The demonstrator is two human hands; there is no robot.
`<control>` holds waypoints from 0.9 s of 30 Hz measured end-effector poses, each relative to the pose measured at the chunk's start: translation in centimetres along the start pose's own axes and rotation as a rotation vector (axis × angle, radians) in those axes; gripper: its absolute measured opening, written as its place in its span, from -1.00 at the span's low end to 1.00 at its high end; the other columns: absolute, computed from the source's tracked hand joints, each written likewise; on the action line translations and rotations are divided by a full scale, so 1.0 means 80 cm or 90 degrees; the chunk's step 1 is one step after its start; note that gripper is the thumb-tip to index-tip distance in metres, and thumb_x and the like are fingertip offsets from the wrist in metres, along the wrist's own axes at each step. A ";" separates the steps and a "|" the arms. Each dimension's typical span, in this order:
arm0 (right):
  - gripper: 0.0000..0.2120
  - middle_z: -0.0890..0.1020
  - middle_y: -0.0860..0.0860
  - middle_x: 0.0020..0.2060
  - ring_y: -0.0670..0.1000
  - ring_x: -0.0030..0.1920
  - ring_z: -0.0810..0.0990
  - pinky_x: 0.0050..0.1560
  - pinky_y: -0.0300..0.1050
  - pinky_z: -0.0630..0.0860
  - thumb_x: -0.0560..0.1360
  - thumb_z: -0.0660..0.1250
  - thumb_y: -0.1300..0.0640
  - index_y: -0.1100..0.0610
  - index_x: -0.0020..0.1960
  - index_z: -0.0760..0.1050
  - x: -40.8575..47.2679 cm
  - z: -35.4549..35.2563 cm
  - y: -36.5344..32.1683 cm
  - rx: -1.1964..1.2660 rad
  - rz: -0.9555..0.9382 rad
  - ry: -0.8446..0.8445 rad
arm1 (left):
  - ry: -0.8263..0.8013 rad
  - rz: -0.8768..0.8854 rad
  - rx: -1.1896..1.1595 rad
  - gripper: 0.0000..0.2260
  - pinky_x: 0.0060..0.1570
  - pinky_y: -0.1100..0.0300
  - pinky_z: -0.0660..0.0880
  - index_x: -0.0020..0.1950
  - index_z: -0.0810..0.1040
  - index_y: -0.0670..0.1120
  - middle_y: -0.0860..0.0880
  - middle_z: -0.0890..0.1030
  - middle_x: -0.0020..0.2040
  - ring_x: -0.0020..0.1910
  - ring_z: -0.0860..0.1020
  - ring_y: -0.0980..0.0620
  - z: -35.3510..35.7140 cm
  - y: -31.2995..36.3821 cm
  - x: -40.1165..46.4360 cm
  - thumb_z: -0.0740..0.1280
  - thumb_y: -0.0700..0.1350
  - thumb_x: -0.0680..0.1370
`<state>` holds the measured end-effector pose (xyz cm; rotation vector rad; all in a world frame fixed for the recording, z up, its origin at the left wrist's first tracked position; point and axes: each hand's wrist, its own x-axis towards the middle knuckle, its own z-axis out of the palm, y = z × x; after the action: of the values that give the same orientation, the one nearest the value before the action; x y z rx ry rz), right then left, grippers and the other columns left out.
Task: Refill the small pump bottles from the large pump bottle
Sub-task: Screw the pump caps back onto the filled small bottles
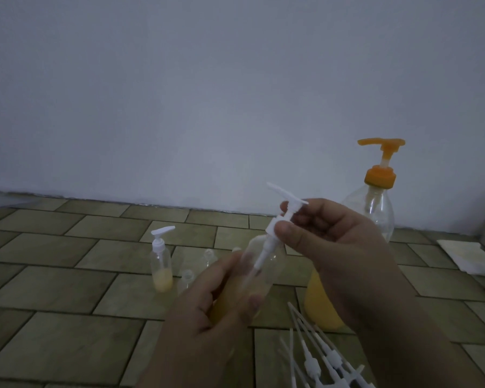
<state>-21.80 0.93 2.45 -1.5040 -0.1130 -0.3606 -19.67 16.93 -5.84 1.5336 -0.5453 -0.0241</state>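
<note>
Loose white plastic pump heads with long dip tubes [317, 359] lie in a heap at the near edge of the tiled floor [53, 331], partly cut off by the bottom of the view. Just above them, the left hand [207, 317] wraps its fingers and thumb round the lower body of a small clear plastic bottle with yellow liquid at its bottom [252, 275], held tilted. Right hand [333, 247] pinches a white pump head [280, 217] by its collar between thumb and fingers, the dip tube reaching down into the bottle's neck; whether the collar sits on the neck is hard to tell through motion blur.

Behind the right hand stands the large clear pump bottle with orange pump and yellow liquid [375, 203], its lower half mostly hidden by the wrist. Further left on the floor, a capped small bottle with yellow liquid [161, 264] stands upright, with several uncapped clear small bottles [186, 280] beside it, faint and partly hidden by the left hand. White cloth [465, 256] lies at the right edge, cut off. Pale wall [207, 93] behind.
</note>
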 end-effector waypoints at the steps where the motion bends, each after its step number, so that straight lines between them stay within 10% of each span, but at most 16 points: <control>1: -0.65 0.66 0.10 -0.27 -0.02 -0.22 0.65 -0.22 -0.27 0.58 0.09 0.46 0.03 0.15 -0.16 0.62 0.000 -0.001 0.001 -0.024 0.001 0.003 | 0.002 0.002 0.006 -0.40 -0.04 0.40 0.49 0.25 0.51 0.16 0.19 0.62 0.12 0.11 0.57 0.23 -0.001 -0.001 -0.001 0.37 0.25 0.22; 11: -0.56 0.59 0.25 -0.28 0.01 -0.32 0.55 -0.30 -0.32 0.52 0.10 0.46 -0.05 0.29 -0.21 0.59 -0.003 0.011 0.022 -0.038 0.047 0.075 | -0.002 0.023 0.101 -0.40 -0.02 0.57 0.38 0.15 0.49 0.38 0.43 0.52 0.15 0.17 0.39 0.52 -0.002 -0.001 0.000 0.27 0.52 0.15; 16: -0.74 0.70 0.07 -0.12 -0.03 -0.08 0.67 -0.06 -0.19 0.60 0.19 0.39 0.09 0.15 -0.15 0.67 0.000 0.005 0.015 0.107 0.102 -0.022 | -0.059 -0.038 0.008 -0.60 -0.14 0.35 0.53 0.03 0.54 0.41 0.19 0.67 0.02 0.04 0.61 0.20 -0.006 0.002 0.007 0.46 0.13 0.22; 19: -0.77 0.71 0.07 -0.17 -0.05 -0.13 0.68 -0.22 -0.33 0.56 0.21 0.37 0.18 0.17 -0.14 0.64 -0.003 0.013 0.019 0.131 0.058 0.011 | -0.011 0.021 0.088 -0.55 -0.10 0.37 0.54 0.12 0.48 0.42 0.28 0.63 0.03 0.02 0.60 0.26 -0.007 0.006 0.008 0.39 0.23 0.24; 27: -0.44 0.63 -0.27 0.00 -0.29 0.05 0.56 0.00 -0.29 0.51 0.17 0.41 -0.06 -0.17 0.18 0.50 -0.020 -0.014 0.028 -0.185 0.058 0.035 | 0.172 0.017 0.000 -0.67 -0.26 0.25 0.58 0.02 0.53 0.07 0.09 0.68 -0.09 -0.16 0.65 0.17 -0.046 0.007 0.025 0.42 -0.11 0.28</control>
<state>-22.75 0.11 -0.27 -1.7774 0.0549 -0.3557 -16.83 19.69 -4.48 1.4991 -0.3507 0.2010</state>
